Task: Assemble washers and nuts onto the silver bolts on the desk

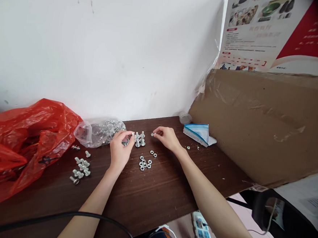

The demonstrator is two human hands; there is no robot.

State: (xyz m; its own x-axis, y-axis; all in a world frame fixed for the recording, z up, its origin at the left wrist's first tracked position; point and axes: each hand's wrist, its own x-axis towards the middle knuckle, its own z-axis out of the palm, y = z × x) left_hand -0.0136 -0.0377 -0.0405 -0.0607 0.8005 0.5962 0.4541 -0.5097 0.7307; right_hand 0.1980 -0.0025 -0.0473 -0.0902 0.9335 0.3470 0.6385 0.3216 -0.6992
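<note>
My left hand (120, 149) is closed in a pinch, with the pale end of a bolt (133, 133) showing at its fingertips. Just right of it, several bolts (138, 143) stand upright on their heads in a tight group. My right hand (167, 138) pinches a small metal nut (152, 134) between thumb and fingers, apart from the standing bolts. Several loose hex nuts (145, 164) lie on the dark wooden table (154, 191) between my forearms. Left of my left hand, several loose bolts (81, 165) lie in a cluster.
A clear plastic bag (88, 136) of small metal parts lies behind my left hand, beside a red plastic bag (35, 132). At the back right are a round clear container (185, 118) and a blue-and-white packet (197, 133). Cardboard (262, 122) borders the right side; a black cable (46, 214) crosses in front.
</note>
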